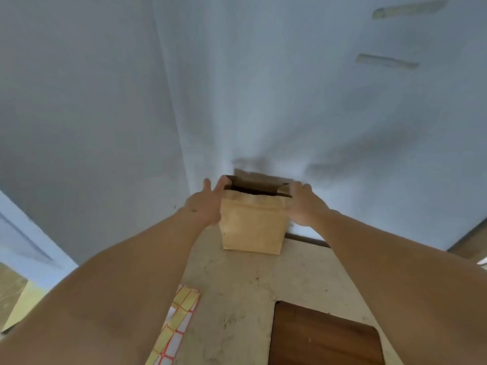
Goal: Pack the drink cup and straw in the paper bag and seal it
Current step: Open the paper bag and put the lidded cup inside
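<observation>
One brown paper bag point(252, 225) stood upright at the far end of the table point(237, 299), its mouth open and the near top edge folded over. The left hand point(204, 206) and the right hand point(305, 206) pressed its two sides near the top, fingers spread and extended. One sheet of yellow stickers point(176, 322) lay nearer, beside one dark wooden board point(324, 338).
</observation>
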